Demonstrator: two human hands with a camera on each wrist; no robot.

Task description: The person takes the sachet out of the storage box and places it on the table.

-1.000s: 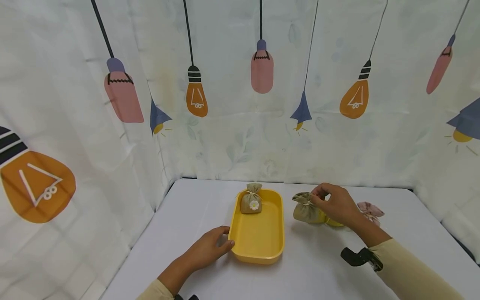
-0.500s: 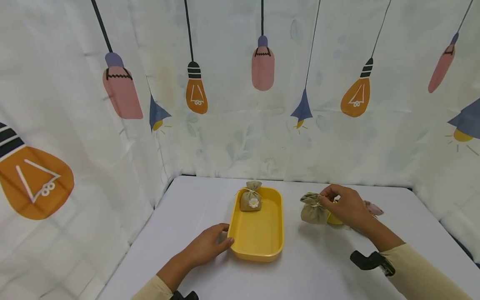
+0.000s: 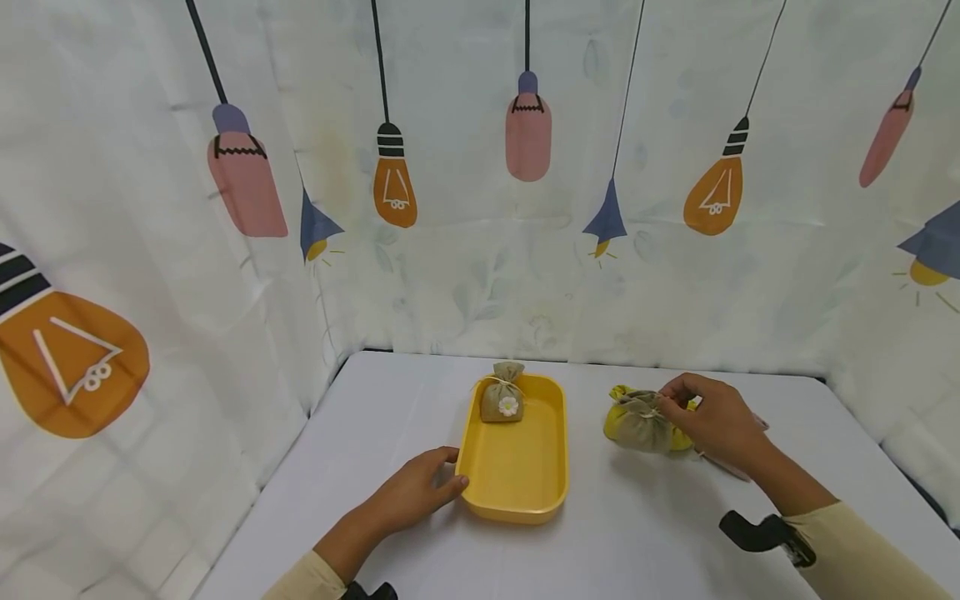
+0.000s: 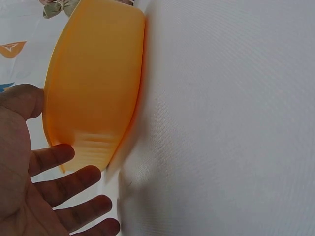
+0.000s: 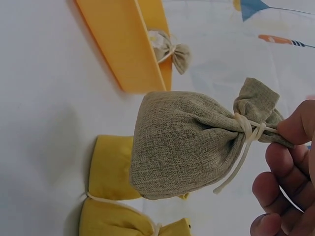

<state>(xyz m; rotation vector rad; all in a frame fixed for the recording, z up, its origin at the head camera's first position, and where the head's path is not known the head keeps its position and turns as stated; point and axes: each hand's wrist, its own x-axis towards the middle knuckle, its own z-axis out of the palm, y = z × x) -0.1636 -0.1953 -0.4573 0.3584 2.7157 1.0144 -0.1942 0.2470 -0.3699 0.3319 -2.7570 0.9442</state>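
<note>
A beige drawstring pouch (image 5: 182, 147) hangs from my right hand (image 3: 716, 421), whose thumb and fingers pinch its tied neck. In the head view, yellow cloth pouch material (image 3: 617, 423) shows on both sides of it; whether that is one pouch or two I cannot tell. My left hand (image 3: 412, 492) touches the near left side of a yellow tray (image 3: 517, 479). In the left wrist view its thumb and index finger meet the tray's edge, the other fingers stretched out. Inside the tray's far left corner sits another beige pouch (image 3: 501, 404) with a white flower.
A pinkish pouch (image 3: 731, 470) is mostly hidden behind my right hand and forearm. White cloth (image 3: 570, 550) covers the table. A curtain (image 3: 480, 275) printed with lamps stands along the back and sides.
My right hand has moved to the right with the beige pouch, passing in front of the yellow material and uncovering it on the left. The left hand and tray stay put.
</note>
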